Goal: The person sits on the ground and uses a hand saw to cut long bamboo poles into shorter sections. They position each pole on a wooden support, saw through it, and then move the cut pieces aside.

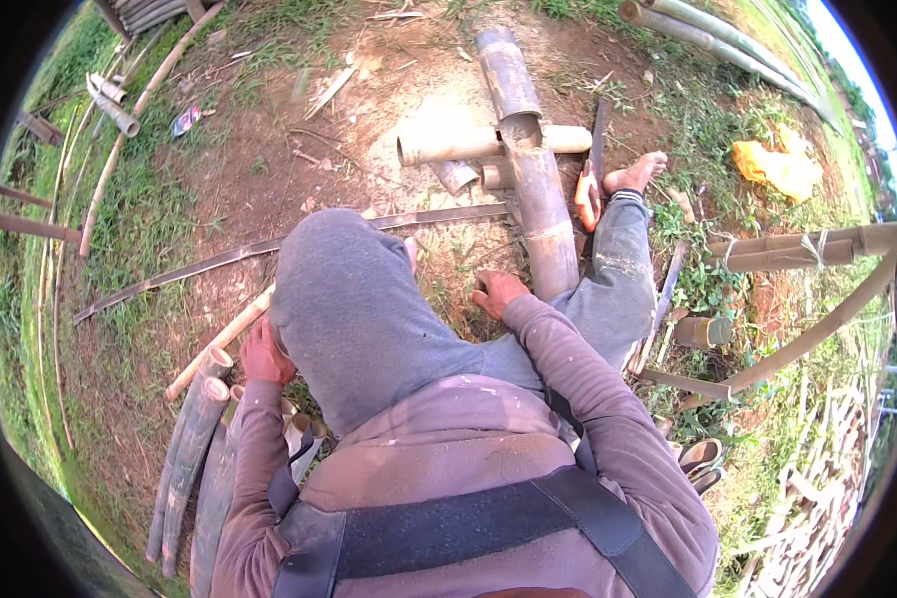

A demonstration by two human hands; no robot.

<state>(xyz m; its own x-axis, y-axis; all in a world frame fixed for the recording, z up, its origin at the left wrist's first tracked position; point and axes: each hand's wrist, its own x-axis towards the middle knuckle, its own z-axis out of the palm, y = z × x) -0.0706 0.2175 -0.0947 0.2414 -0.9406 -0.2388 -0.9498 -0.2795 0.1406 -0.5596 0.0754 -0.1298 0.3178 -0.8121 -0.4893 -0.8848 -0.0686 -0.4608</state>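
Note:
Between my legs, my right hand (498,294) has curled fingers beside the near end of a thick bamboo pole (548,234); anything in them is too small to make out. The pole has an opening cut in its upper side and lies across a thinner bamboo piece (448,148). My left hand (265,354) is down beside my bent left leg, by a pale bamboo stick (219,341), its fingers mostly hidden. Right of the thick pole, near my bare right foot, a handsaw (588,197) with an orange handle lies on the ground.
A long split bamboo strip (204,264) crosses the ground at left. Cut bamboo poles (197,424) lie beside my left arm. At right are a lashed bamboo frame (797,251), an orange-yellow plastic sheet (775,164) and footwear (701,457). More poles (723,50) lie far right.

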